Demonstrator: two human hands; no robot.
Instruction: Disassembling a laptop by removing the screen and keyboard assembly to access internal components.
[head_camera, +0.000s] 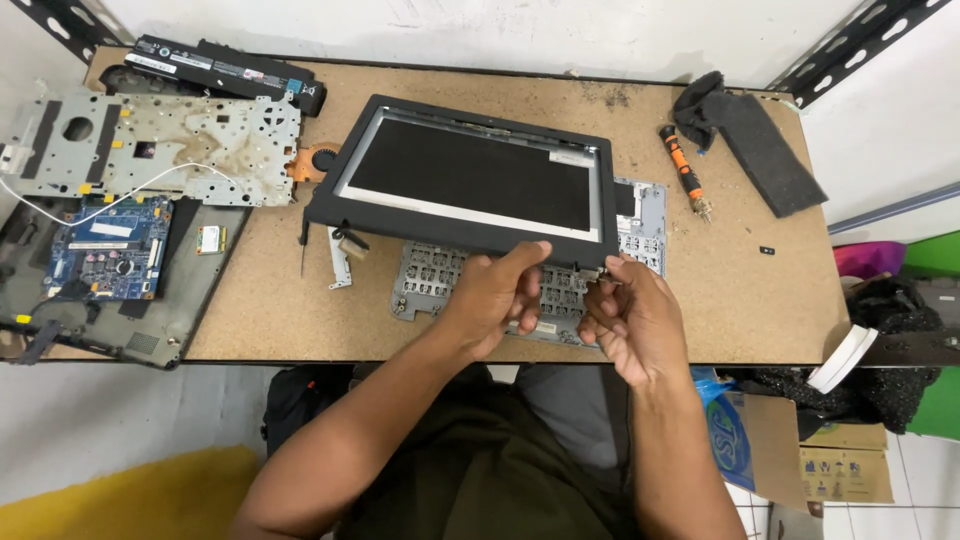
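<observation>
The table (760, 300) carries the screen (470, 180), lifted and tilted above the keyboard frame (440, 280) at its middle. The left hand (497, 295) pinches the screen's near bezel edge; the right hand (630, 320) has its fingers curled together at the near right corner, by the hinge. Prying there could crack the bezel, or the panel may slip and drop onto the frame.

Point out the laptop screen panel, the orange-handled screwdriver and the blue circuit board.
laptop screen panel (470, 180), head view, dark display middle.
orange-handled screwdriver (682, 172), head view, its handle.
blue circuit board (110, 248), head view, board centre.
</observation>
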